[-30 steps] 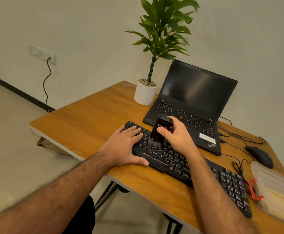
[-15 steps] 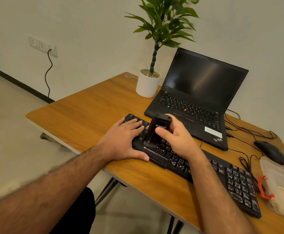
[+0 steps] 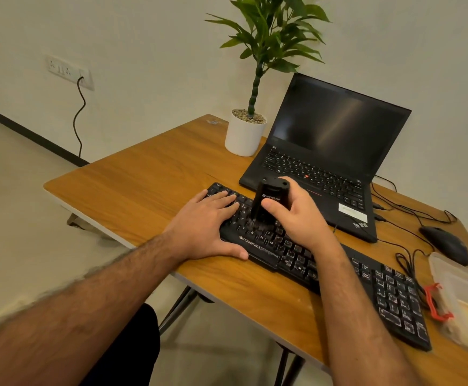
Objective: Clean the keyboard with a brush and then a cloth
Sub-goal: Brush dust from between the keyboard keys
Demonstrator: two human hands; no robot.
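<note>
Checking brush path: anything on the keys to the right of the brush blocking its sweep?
Nothing visible lies on the keyboard right of the brush except the right hand holding it and its forearm. The left hand rests flat on the left end.

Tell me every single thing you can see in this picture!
keyboard: one, black, front of desk
brush: one, black, on keyboard keys
laptop: one, black, open behind keyboard
plant pot: one, white, left of laptop
mouse: one, black, right side
plastic box: one, clear, red clip, right edge
desk: one, brown wood
wall socket: one, white
left hand: flat on keyboard
right hand: holds brush
</note>
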